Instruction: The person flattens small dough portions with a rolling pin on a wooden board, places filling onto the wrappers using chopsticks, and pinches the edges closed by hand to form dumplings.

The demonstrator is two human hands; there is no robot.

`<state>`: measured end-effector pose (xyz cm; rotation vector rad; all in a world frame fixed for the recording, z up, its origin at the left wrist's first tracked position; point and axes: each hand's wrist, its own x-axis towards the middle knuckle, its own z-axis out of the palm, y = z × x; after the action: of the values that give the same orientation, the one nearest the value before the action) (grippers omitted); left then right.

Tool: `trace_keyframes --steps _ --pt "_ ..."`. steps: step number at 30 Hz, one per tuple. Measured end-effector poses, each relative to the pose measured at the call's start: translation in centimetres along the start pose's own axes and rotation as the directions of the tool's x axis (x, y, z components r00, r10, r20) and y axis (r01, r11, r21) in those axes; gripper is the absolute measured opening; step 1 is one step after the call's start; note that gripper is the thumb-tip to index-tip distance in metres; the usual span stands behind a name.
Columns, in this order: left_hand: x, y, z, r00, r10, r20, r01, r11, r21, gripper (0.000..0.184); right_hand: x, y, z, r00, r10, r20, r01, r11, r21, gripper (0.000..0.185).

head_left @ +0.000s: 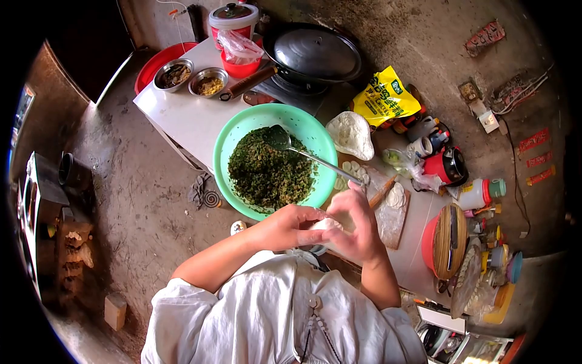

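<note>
My left hand point(290, 226) and my right hand point(359, 229) meet in front of my chest, fingers curled round a pale dough dumpling point(328, 224). Part of it is hidden by the fingers. Just beyond them is a mint-green basin point(225, 145) with a chopped green filling point(267, 176) inside. A metal spoon point(280, 139) rests in the filling, its handle leaning over the rim towards my right hand. Right of the hands, a rolling pin point(382, 192) and flattened dough point(396, 197) lie on a floured board point(391, 227). Small round dough pieces point(353, 170) lie beside the basin.
A floury white bowl point(350, 134) and a yellow packet point(386, 97) stand beyond the board. At the back are a lidded wok point(315, 51), two metal bowls point(174, 75) and a cleaver's wooden handle point(251, 84). A red basin with a wooden lid point(450, 239) stands right, near several jars.
</note>
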<state>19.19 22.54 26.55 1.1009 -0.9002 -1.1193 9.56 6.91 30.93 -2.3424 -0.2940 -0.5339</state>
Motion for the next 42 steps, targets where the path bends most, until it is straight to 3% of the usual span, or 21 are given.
trace_keyframes --steps 2,3,4,6,7,11,17,19,27,29,38,42 --pt "0.0 0.2 -0.2 0.997 -0.074 -0.004 0.073 0.995 -0.075 0.028 0.0 1.1 0.3 0.971 0.227 -0.075 -0.209 0.958 0.198 0.007" --pt "0.1 0.3 -0.4 0.997 -0.081 -0.001 0.081 0.992 -0.098 0.027 0.2 1.9 -0.1 0.989 0.147 -0.031 -0.145 0.986 0.080 0.013" --pt "0.1 0.4 -0.6 0.996 -0.089 0.002 0.089 0.988 -0.123 0.027 0.5 2.0 -0.5 0.989 0.146 -0.030 -0.143 0.986 0.081 0.013" --pt "0.1 0.1 -1.3 0.993 -0.121 0.011 0.121 0.983 -0.138 0.028 1.2 1.8 -1.0 0.959 0.119 0.257 -0.120 0.993 -0.013 0.017" --pt "0.1 0.0 -1.5 0.991 -0.131 0.014 0.131 0.988 -0.085 0.028 1.4 2.0 -0.6 0.969 0.040 0.242 -0.028 0.998 -0.050 0.019" --pt "0.0 0.2 -2.6 0.986 -0.164 0.022 0.163 0.986 0.040 0.031 1.6 2.8 0.5 0.947 0.031 0.321 -0.026 0.999 -0.022 0.016" --pt "0.0 0.4 -2.8 0.982 -0.169 -0.088 0.164 0.985 -0.059 0.032 1.8 3.0 1.3 0.977 0.013 0.214 0.001 0.998 -0.066 0.020" --pt "0.2 0.0 -3.0 0.980 -0.165 -0.110 0.155 0.984 -0.089 0.031 1.6 3.4 1.3 0.987 0.072 0.145 -0.057 0.993 -0.108 0.020" --pt "1.0 -0.7 -3.5 0.969 -0.219 -0.116 0.198 0.965 -0.169 0.027 1.8 3.7 1.8 0.981 0.108 0.159 -0.090 0.989 -0.114 0.020" --pt "1.2 -0.9 -3.5 0.982 -0.150 -0.111 0.118 0.960 -0.253 0.029 1.7 3.7 1.6 0.984 0.107 0.143 -0.094 0.991 -0.098 0.019" --pt "2.0 -1.1 -3.5 0.990 -0.113 -0.089 0.071 0.922 -0.380 0.035 1.3 3.7 2.0 0.975 0.217 0.043 -0.211 0.971 -0.112 0.022" --pt "2.3 -0.9 -3.1 0.989 -0.025 -0.145 -0.034 0.920 -0.391 0.034 1.1 3.9 2.0 0.961 0.273 -0.040 -0.271 0.961 0.052 0.018"
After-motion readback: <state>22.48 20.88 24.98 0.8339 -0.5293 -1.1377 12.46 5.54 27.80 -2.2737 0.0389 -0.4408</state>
